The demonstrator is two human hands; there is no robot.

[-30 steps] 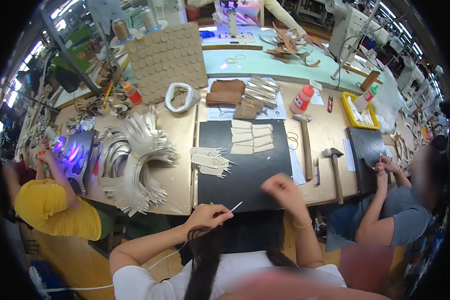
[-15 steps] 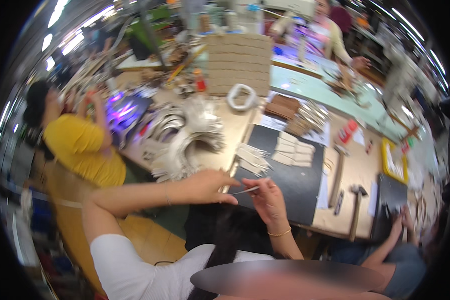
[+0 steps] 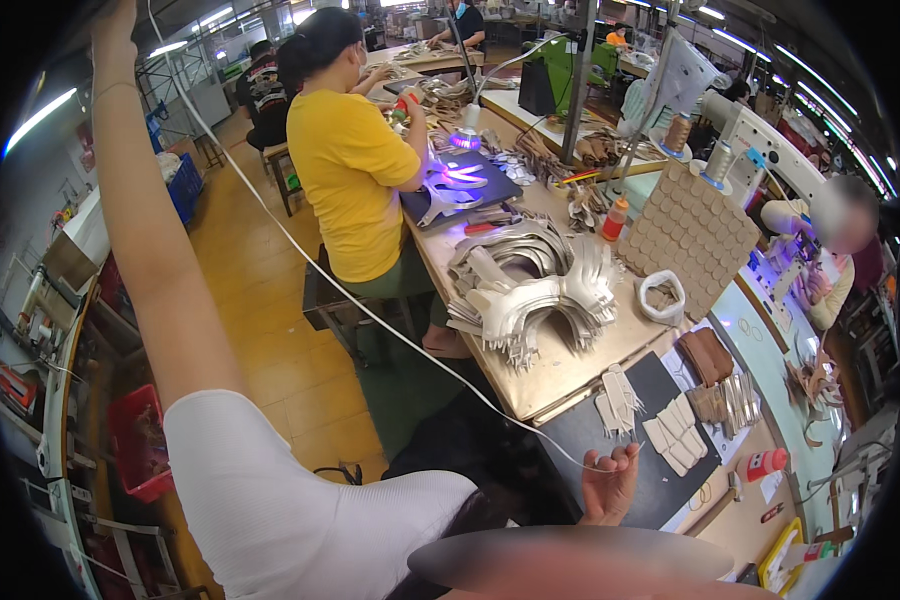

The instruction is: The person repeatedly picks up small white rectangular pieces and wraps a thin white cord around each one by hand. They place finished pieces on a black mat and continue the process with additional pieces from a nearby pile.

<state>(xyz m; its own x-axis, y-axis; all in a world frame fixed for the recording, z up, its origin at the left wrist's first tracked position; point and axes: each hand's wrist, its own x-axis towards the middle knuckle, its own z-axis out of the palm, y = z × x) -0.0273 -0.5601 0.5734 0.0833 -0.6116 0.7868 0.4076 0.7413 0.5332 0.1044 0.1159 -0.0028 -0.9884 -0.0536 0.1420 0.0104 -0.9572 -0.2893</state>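
Observation:
A long thin white cord (image 3: 448, 368) stretches from the top left edge of the view down to my right hand (image 3: 610, 484). My right hand is closed, pinching the cord between thumb and fingers over the near part of a black mat (image 3: 650, 506). My left arm reaches far up to the left; only the back of my left hand (image 3: 116, 28) shows at the top edge. Its fingers are out of view, with the cord passing close beside it. Just beyond my right hand, cream strap pieces (image 3: 619, 402) and flat cream pieces (image 3: 676, 437) lie on the mat.
Curved pale cut pieces (image 3: 540, 300) are heaped on the table. Behind them stand a red bottle (image 3: 615, 220) and a white-rimmed round container (image 3: 660, 298). A co-worker in yellow (image 3: 350, 180) sits at the left, under a purple lamp (image 3: 465, 135). A red crate (image 3: 140, 440) stands on the floor.
My left arm has swung from the table up to the far left, and the cord now spans a long stretch. My right hand still pinches it. The view has turned left.

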